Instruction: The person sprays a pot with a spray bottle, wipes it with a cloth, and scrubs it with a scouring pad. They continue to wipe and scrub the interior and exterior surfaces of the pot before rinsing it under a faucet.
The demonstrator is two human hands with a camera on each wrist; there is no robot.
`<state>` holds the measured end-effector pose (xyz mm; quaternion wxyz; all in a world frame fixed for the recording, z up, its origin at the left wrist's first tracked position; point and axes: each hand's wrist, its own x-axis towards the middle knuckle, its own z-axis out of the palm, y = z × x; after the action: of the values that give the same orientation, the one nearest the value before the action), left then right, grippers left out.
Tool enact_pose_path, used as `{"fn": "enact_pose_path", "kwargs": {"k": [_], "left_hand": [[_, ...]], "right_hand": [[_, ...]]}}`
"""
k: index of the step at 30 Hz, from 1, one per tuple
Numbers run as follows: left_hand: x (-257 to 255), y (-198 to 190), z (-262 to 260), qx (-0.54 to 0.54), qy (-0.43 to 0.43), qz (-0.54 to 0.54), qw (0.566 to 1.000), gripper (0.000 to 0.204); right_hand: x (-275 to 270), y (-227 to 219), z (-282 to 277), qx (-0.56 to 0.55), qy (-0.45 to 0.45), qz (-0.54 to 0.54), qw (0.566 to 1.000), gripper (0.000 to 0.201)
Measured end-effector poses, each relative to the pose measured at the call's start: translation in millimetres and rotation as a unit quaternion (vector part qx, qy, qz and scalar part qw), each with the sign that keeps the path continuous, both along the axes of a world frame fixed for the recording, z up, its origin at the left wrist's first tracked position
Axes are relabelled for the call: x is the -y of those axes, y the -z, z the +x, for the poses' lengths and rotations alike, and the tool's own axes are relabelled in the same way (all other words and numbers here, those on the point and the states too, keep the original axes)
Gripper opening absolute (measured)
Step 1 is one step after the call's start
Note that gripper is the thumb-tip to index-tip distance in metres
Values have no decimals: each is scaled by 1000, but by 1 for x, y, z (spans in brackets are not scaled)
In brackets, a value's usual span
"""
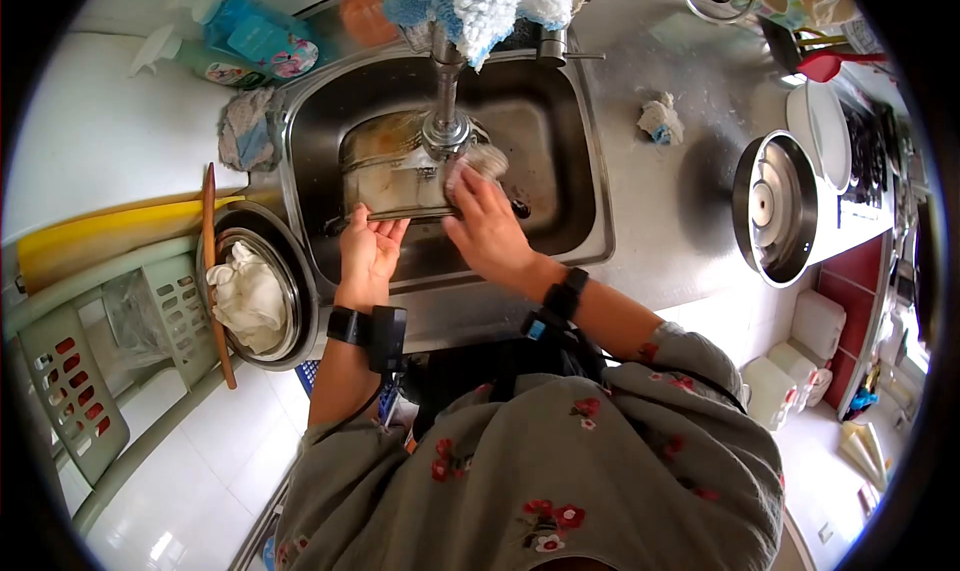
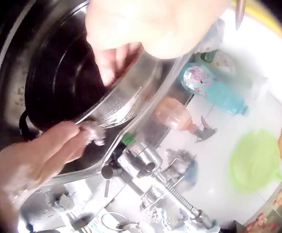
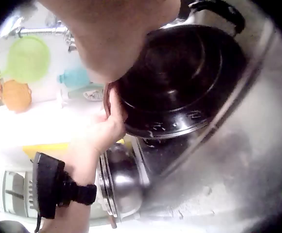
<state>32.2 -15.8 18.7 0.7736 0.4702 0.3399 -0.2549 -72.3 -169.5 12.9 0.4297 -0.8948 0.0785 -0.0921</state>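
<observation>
The steel pot point(image 1: 390, 176) leaned in the sink point(image 1: 600, 221), both hands at it!
Left hand point(image 1: 371, 251) gripped its rim, fingers point(image 2: 107, 73) inside; right hand point(image 1: 490, 233) pinched a scrubber point(image 1: 488, 161) against its outer side. Beyond, a blue bottle point(image 1: 262, 39) flashed a floral label point(image 1: 294, 58), lettering too small to read.

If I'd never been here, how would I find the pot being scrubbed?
Look in the metal sink. Under its tap, a black-handled metal pot is tipped over. Unlike the cloth-filled bowl left of the sink, it has the left hand holding its edge.
</observation>
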Motion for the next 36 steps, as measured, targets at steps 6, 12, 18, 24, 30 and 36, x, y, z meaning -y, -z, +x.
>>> {"fn": "enact_pose_path", "kwargs": {"k": [6, 12, 18, 24, 30, 36], "left_hand": [[3, 6, -12, 20, 29, -29, 999, 28], [-11, 14, -1, 35, -9, -29, 999, 25], [-14, 21, 6, 36, -55, 8, 998, 25], [-12, 19, 11, 38, -30, 13, 999, 32], [-11, 2, -8, 166, 101, -42, 980, 37], [-10, 21, 17, 74, -7, -14, 997, 31]], "right_hand": [[-21, -7, 70, 105, -126, -186, 969, 44], [15, 21, 79, -107, 55, -116, 986, 48], [33, 103, 48, -191, 131, 140, 963, 68], [-38, -8, 12, -125, 45, -15, 991, 72], [-53, -36, 70, -47, -185, -129, 973, 49], [-10, -25, 28, 42, -150, -181, 971, 47]]}}
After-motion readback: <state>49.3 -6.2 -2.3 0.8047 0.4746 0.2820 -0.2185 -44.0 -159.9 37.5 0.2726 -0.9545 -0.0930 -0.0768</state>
